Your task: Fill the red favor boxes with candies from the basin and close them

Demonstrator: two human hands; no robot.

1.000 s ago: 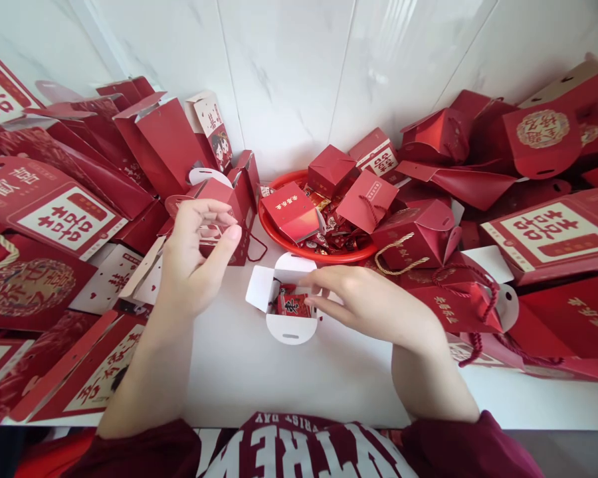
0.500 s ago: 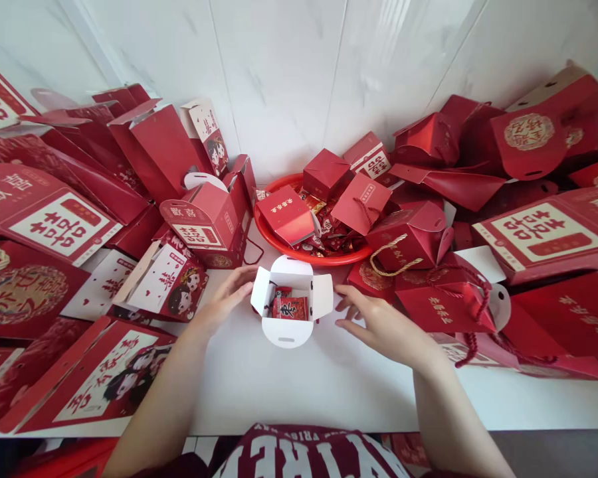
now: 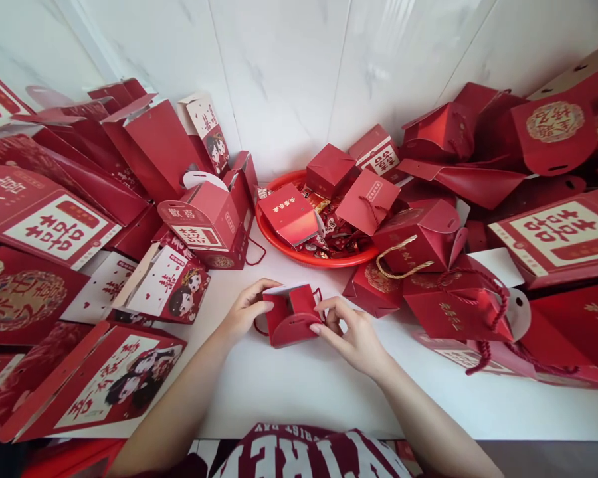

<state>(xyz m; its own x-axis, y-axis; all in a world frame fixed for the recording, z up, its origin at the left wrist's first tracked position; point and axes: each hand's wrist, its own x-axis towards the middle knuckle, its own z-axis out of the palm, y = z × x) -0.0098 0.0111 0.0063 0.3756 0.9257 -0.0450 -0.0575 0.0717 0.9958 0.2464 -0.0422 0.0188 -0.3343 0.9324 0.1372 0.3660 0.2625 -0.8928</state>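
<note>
Candy in the red basin (image 3: 329, 260) lies partly hidden beneath boxes; bags far left of it run out of frame.

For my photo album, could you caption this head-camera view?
Left hand and right hand at a small red box, before a red basin of wrapped sweets.

we have the box (image 3: 293, 330) on the table (image 3: 299, 395) before the basin (image 3: 329, 261), candies (image 3: 335, 240) and cartons (image 3: 331, 170) in the basin, piles (image 3: 62, 229) to its left and right, the wall (image 3: 284, 79) behind.
</note>
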